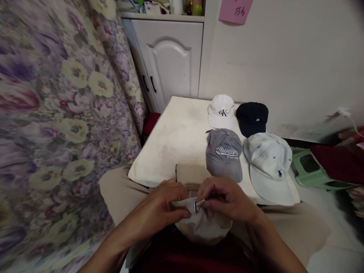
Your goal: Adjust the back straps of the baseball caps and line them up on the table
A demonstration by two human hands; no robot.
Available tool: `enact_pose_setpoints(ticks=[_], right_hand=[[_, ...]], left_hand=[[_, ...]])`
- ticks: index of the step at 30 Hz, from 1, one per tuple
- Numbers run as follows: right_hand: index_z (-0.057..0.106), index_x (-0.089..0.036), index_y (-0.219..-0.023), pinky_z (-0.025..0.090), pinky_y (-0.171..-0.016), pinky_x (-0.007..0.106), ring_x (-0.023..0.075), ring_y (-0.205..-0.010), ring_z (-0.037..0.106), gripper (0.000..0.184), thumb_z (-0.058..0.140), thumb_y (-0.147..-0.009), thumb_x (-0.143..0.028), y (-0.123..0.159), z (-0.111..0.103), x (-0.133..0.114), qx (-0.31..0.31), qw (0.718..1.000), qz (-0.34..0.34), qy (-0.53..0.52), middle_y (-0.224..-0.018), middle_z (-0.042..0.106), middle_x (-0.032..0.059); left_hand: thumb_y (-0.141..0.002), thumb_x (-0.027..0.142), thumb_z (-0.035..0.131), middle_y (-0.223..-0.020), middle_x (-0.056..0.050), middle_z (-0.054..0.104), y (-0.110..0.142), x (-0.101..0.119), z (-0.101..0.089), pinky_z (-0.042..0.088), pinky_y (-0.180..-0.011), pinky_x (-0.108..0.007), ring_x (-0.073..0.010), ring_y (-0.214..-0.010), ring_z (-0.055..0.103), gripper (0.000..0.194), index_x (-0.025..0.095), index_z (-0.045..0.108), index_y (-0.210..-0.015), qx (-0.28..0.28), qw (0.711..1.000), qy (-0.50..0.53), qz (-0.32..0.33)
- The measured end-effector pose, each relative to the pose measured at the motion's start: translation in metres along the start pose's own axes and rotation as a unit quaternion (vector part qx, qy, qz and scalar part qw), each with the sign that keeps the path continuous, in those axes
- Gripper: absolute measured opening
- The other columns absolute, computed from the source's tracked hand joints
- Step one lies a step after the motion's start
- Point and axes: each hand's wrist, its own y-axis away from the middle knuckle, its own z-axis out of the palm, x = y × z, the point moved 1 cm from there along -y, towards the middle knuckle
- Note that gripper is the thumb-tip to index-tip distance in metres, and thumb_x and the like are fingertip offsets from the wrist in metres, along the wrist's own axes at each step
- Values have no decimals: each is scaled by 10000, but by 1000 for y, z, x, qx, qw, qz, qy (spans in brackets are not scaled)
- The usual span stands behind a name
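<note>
A beige baseball cap [203, 229] rests low in front of me, its brim [190, 172] pointing away over the edge of the cream-covered table. On its back strap sits a metal buckle [196, 206]. My left hand [170, 201] pinches the cap's back edge just left of the buckle. The fingers of my right hand [227, 199] are closed on the end of the strap [200, 203], which passes at the buckle. Part of the strap is hidden under the right fingers.
On the table [173, 132] lie a white cap [222, 110], a navy cap [251, 117], a grey cap [224, 151] and a pale cap [270, 163]. A floral curtain [71, 125] hangs left. Behind stands a white cabinet [170, 57]; a green stool [307, 170] is right.
</note>
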Motion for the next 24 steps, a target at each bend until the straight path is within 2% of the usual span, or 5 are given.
enact_pose_setpoints(ticks=[5, 12, 15, 19, 24], right_hand=[[657, -186, -868, 507, -535, 200, 89, -562, 642, 20, 668, -877, -199, 0, -2, 6, 8, 999, 29, -15, -791, 622, -13], [645, -178, -830, 473, -538, 224, 101, -572, 603, 112, 628, -902, -263, -2, -2, 5, 29, 999, 36, 27, -781, 607, 1], [614, -178, -809, 463, -592, 240, 121, -671, 583, 80, 621, -879, -217, -1, -1, 4, 39, 995, 12, 93, -845, 599, 19], [574, -183, -778, 431, -629, 244, 132, -735, 554, 86, 627, -821, -131, 0, 2, 5, 44, 987, 3, 153, -864, 595, 16], [564, -185, -736, 441, -667, 254, 134, -744, 564, 129, 650, -797, -110, -1, 9, 11, 66, 985, 10, 162, -830, 618, 12]], left_hand=[[-884, 293, 643, -851, 4, 640, 1, 4, 2, 406, -748, -278, -181, -846, 572, 96, 214, 670, -838, 15, 999, 2, -41], [-934, 338, 535, -797, 16, 622, 2, 4, 3, 389, -667, -241, -150, -754, 548, 196, 187, 639, -862, -11, 986, 155, -64], [-872, 319, 602, -781, 25, 597, 1, 3, 9, 385, -625, -227, -143, -721, 522, 137, 184, 617, -884, -7, 971, 221, -92], [-712, 220, 742, -766, 41, 600, -3, 1, 18, 378, -616, -219, -142, -708, 515, 197, 195, 649, -885, 6, 974, 193, -115], [-797, 263, 655, -670, 45, 575, -8, 1, 23, 384, -617, -225, -131, -658, 507, 102, 176, 648, -743, 2, 974, 199, -107]])
